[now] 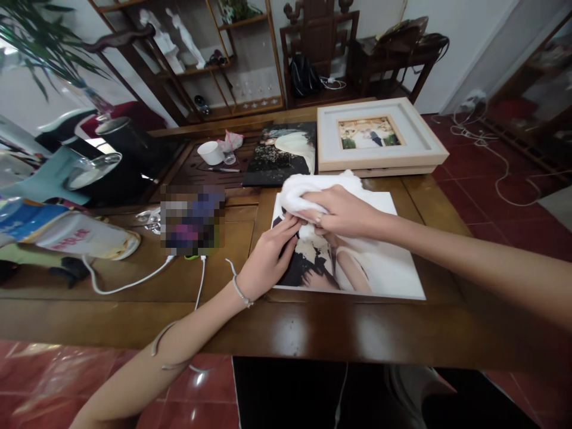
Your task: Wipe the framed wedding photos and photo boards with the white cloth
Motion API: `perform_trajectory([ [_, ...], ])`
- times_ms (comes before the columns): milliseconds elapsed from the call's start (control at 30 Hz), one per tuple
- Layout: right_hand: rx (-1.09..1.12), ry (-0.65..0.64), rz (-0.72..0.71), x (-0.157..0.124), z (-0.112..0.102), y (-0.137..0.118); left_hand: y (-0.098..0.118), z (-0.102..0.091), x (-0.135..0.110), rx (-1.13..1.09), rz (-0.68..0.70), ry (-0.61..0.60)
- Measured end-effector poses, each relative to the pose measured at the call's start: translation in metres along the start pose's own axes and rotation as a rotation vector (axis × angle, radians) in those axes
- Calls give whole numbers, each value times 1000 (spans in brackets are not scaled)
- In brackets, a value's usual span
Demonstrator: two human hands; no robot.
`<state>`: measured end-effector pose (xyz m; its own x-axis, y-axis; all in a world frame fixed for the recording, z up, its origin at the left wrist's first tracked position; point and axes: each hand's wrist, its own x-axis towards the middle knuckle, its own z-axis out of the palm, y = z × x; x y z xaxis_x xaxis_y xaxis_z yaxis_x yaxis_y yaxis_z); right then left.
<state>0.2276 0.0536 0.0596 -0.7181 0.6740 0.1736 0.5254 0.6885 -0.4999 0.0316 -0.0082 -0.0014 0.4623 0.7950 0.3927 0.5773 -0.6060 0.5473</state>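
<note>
A large photo print lies flat near the front of the wooden table, showing pale clothing and dark patches. Bunched on its upper part is a white cloth. My right hand grips the cloth, fingers wrapped into its folds and pressed to the print. At the print's left edge rests my left hand, its fingers stretched out flat and their tips close to the cloth. A bracelet circles the left wrist. The cloth and my right hand cover the upper middle of the print.
Behind the print stand a framed picture and a dark photo panel. A white cup sits on a tea tray. To the left lie a large packet and white cables. The wooden table ends just before me.
</note>
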Motion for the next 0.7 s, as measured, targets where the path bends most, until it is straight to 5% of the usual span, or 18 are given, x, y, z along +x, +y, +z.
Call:
perform_trajectory([
  [200,33,-40,-80,31,7,-2,0,-1,0,-4,1,-13],
  [533,-163,79,116,-76,-36,47,-2,-1,-2,14,-7,-22],
  [700,-246,96,195,-94,-46,61,0,1,-2,39,-21,-10],
])
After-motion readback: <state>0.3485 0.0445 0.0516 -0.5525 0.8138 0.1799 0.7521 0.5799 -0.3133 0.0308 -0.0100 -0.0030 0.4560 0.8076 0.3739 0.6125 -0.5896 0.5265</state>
